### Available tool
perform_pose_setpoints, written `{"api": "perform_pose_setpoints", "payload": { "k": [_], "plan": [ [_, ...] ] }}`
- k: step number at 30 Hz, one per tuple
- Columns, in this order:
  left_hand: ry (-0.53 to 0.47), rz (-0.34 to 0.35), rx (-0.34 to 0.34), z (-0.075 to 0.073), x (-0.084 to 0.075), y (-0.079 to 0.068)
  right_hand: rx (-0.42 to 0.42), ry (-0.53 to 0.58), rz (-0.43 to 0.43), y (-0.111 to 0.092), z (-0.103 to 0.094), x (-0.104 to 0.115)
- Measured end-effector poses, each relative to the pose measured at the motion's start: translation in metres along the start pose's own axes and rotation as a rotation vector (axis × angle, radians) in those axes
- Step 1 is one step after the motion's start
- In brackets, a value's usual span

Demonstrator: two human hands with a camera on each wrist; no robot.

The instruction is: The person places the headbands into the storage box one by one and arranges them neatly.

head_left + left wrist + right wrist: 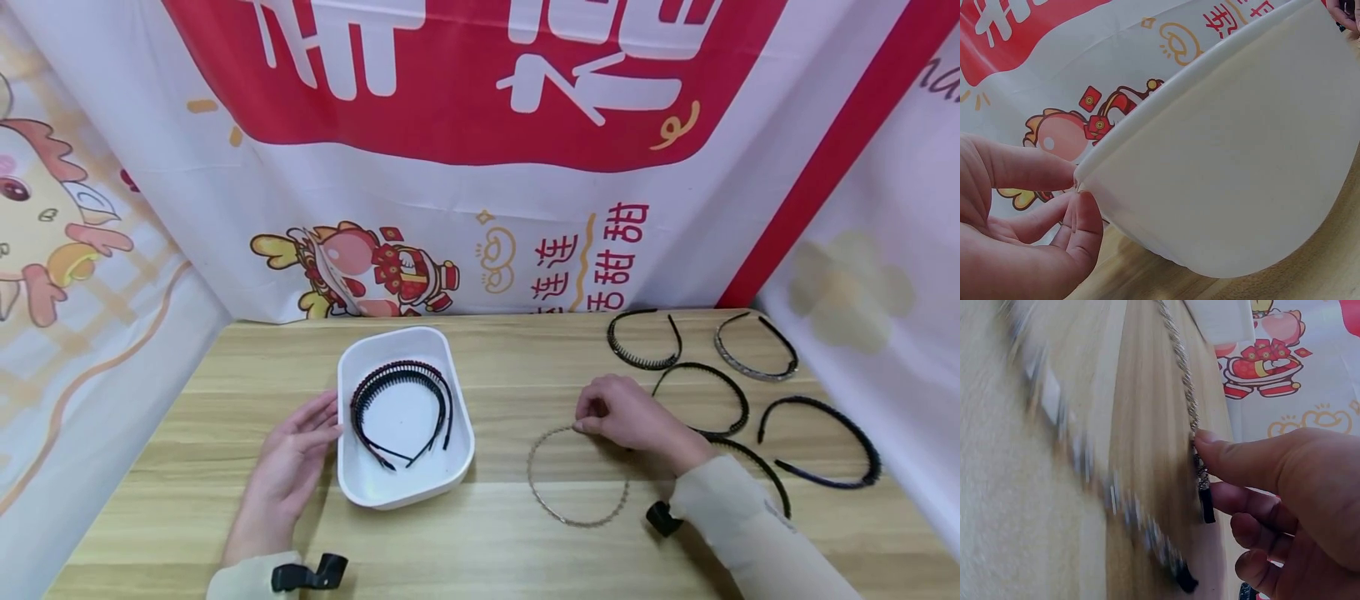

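black headbands, one partly behind a sleeve, near right hand pinching gold headband; left hand pinches white tub.

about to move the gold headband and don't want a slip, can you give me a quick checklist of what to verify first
1. Right hand has the gold headband: ok, pinched near one end.
2. Left hand at the box: ok, touching its side; how firmly, cannot tell.
3. Box upright, open side up: ok.
4. Room in the box: looks ok, bare floor shows around the black headbands inside.
5. Way from gold headband to box: ok, only bare table between them.
6. Gold headband free of the black headband by the right sleeve: cannot tell, the arm hides part of it.
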State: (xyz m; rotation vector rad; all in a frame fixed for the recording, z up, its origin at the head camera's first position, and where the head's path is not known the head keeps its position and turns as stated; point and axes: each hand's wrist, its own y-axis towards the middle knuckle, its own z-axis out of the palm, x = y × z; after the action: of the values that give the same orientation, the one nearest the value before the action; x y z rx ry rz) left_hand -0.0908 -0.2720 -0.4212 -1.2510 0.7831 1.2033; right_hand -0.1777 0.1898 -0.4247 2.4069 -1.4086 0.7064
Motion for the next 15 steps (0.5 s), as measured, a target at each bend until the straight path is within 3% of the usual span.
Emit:
{"api": "perform_pose_setpoints", "payload": {
  "k": [9,15],
  "plan": [
    [-0.012,0.003,0.001,-0.0014,0.0012,0.0010,-0.039,-0.019,0.078,-0.0009,0.0022,-0.0003],
    [0.004,-0.002,0.002,-0.0017,0.0011,0.0008,-0.005,-0.032,0.149,-0.0018,0.0026,0.0022]
  ]
}}
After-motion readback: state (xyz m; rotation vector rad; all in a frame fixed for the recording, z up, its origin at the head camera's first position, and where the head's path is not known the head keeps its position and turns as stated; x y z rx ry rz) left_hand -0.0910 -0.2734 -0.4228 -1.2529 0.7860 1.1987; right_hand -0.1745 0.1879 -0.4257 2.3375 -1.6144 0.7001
